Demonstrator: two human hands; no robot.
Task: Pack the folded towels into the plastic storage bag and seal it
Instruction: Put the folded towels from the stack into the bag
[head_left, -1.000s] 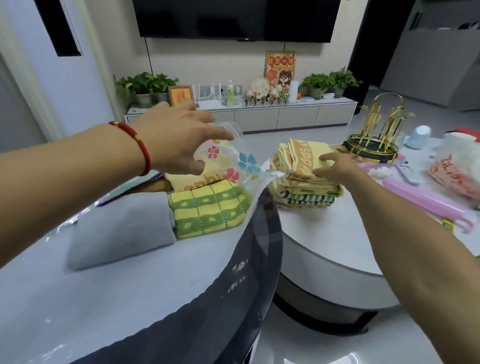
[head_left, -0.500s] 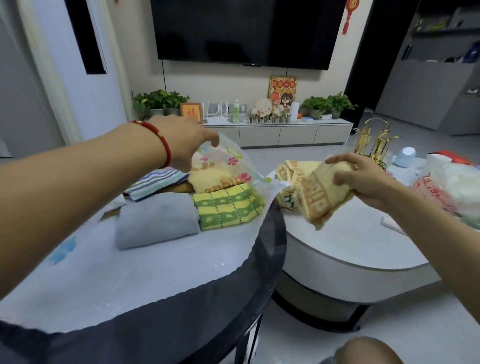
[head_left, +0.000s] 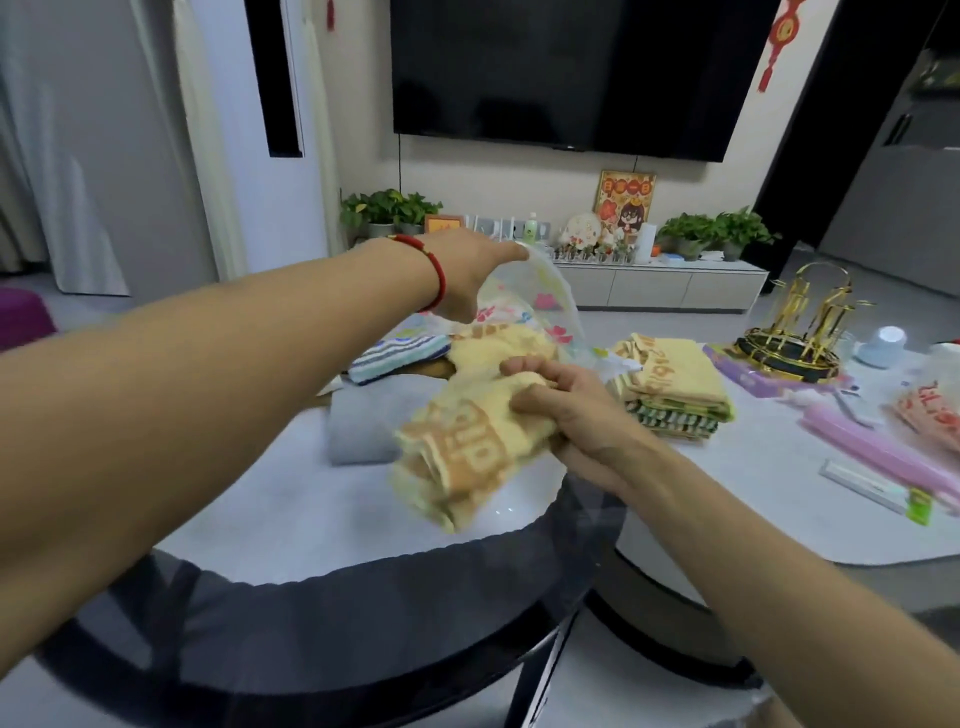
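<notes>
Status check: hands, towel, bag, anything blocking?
Left hand holds the plastic bag mouth up. Right hand grips a folded yellow towel at the opening, not yet in. Towel stack waits on the table. Nothing blocking.

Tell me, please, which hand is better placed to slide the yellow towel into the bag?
Right hand: it grips the yellow towel near the bag mouth, which the left hand holds up.

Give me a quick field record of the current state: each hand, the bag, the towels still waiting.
left hand: holds up the bag's top edge
right hand: grips a folded yellow towel at the bag's mouth
plastic storage bag: open, unsealed, floral print
inside bag: grey towel, striped towel, another yellow one
towel stack: waiting on the white table, right of the bag
</notes>
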